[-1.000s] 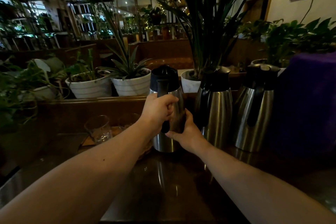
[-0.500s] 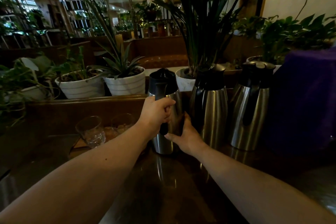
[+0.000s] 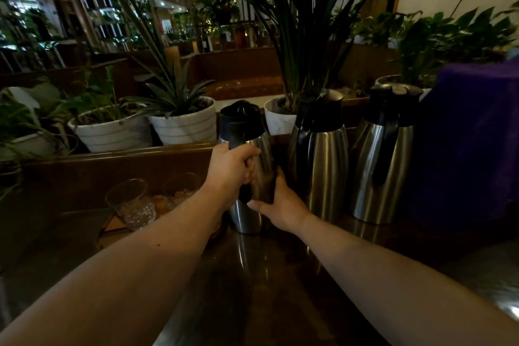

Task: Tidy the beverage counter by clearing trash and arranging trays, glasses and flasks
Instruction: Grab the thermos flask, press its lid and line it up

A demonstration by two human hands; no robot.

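Flask [image 3: 244, 219] held upright on counter [image 3: 252, 275], just left of 2 more flasks [image 3: 320, 157].
Handle is gripped by left hand [image 3: 230, 168]; lower body is seemingly cupped by right hand [image 3: 283, 205], on the side facing them.

Both bare forearms are stretched forward from the lower corners and brought together at centre. The left hand [image 3: 231, 168] is closed in a fist, knuckles up, around the handle [image 3: 235, 136] of a flask [image 3: 245, 218]. The right hand [image 3: 282, 205] is cupped against its lower side, thumb raised and fingers wrapped round the front.
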